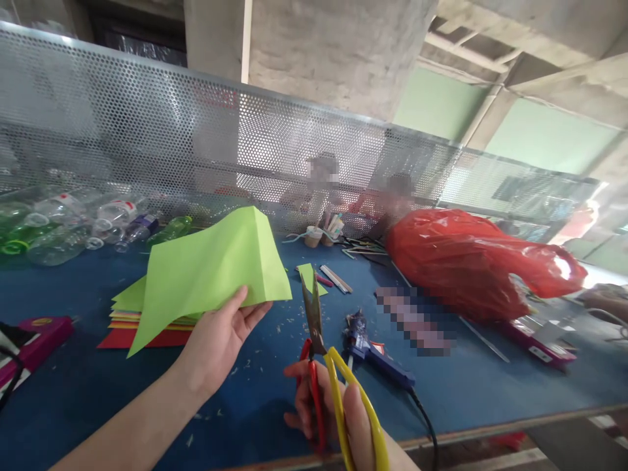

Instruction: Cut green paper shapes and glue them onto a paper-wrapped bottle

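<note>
My left hand (216,343) pinches the lower edge of a light green sheet of paper (201,271), held up at a slant with a crease near its right side. Beneath it, a stack of coloured paper (120,337) shows red, orange, yellow and green edges. My right hand (328,400) has its fingers and thumb in a pair of scissors (314,320) with one red and one yellow handle. The blades point up and are slightly apart, right of the sheet and not touching it. Behind them lies a small green paper strip (307,273).
A blue glue gun (366,350) with a cord lies right of the scissors. A red plastic bag (456,255) stands at the right. Plastic bottles (63,229) crowd the back left. Small cups (314,237) stand near the mesh screen (206,144). White scraps dot the blue table (255,405).
</note>
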Demonstrator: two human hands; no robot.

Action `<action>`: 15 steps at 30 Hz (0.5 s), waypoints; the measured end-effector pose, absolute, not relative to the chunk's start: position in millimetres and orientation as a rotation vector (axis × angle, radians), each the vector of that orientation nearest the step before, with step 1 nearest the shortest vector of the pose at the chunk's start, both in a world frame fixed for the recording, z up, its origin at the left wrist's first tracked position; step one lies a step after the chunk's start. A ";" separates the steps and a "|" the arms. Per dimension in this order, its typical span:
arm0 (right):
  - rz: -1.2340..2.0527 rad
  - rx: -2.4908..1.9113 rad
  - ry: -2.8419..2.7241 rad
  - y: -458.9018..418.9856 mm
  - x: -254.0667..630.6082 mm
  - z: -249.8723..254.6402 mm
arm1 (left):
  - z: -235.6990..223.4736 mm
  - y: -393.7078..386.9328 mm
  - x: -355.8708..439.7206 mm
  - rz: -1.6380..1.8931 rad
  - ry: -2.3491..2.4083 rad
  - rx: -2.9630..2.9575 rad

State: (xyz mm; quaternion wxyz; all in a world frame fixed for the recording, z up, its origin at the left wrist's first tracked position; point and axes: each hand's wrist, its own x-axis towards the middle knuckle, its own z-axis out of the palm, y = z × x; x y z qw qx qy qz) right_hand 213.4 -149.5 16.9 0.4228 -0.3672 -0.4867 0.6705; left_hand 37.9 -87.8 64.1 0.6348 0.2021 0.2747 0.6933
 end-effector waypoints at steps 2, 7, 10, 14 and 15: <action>1.740 -0.938 -1.192 -153.0 212.8 15.3 | 68.9 -85.6 38.7 1.615 0.603 0.477; 1.665 -0.948 -1.290 -151.8 209.4 10.6 | 74.0 -85.0 46.9 1.657 0.559 0.512; 1.618 -0.939 -1.319 -151.2 210.0 8.5 | 73.5 -82.2 48.5 1.651 0.565 0.496; 1.655 -0.941 -1.297 -146.5 212.9 12.4 | 79.0 -72.7 46.8 1.658 0.602 0.449; 1.676 -0.949 -1.267 -143.2 213.7 15.5 | 81.5 -69.7 46.4 1.664 0.601 0.453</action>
